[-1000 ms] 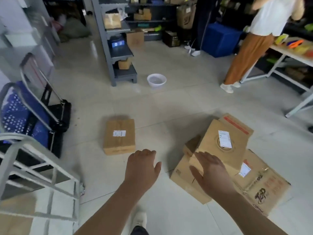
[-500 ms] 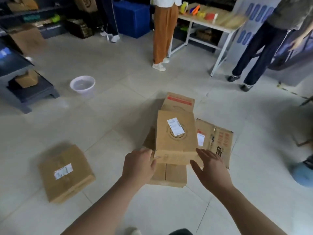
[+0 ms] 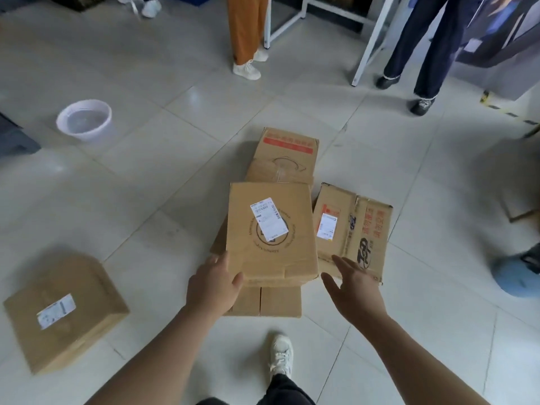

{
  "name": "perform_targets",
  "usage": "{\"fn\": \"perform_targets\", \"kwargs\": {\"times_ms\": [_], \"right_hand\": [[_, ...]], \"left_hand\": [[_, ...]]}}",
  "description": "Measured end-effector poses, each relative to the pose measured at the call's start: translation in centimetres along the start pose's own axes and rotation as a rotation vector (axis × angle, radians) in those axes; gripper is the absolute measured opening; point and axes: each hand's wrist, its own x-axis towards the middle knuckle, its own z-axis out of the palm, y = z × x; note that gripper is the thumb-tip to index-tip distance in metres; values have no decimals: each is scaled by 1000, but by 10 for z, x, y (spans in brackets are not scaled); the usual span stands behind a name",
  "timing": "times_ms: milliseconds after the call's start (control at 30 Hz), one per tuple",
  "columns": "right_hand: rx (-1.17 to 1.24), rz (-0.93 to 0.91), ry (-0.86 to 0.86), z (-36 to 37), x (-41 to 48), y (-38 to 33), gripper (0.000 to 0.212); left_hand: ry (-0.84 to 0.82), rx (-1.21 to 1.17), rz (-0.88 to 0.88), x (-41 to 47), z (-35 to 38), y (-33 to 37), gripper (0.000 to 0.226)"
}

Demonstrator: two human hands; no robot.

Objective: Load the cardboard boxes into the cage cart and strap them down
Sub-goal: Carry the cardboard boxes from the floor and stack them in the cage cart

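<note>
Cardboard boxes (image 3: pixel 285 153) are piled on a pale tiled floor (image 3: pixel 146 200).
A lone box (image 3: pixel 64 311) is set apart to the left, a white basin (image 3: pixel 84 119) beyond it; the pile's labelled top box (image 3: pixel 271 232) is gripped at its near-left corner by the left hand (image 3: pixel 214 287), while the right hand (image 3: pixel 355 290) is held open, fingers spread, beside the near-right corner.

1. top box (image 3: pixel 271 232): brown cardboard, white label, dark circular print.
2. right box (image 3: pixel 353 229): brown, red characters, dark logo, white label.
3. rear box (image 3: pixel 285 153): brown, red band.
4. left box (image 3: pixel 62 311): plain brown, white label.
5. basin (image 3: pixel 84 119): white.
6. floor (image 3: pixel 163 176): pale grey tiles.
</note>
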Motion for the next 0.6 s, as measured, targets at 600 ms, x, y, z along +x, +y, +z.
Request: {"fn": "perform_targets", "kwargs": {"times_ms": [600], "right_hand": [[141, 170, -239, 146, 150, 35, 80]], "left_hand": [[-292, -170, -143, 155, 118, -29, 97]]}}
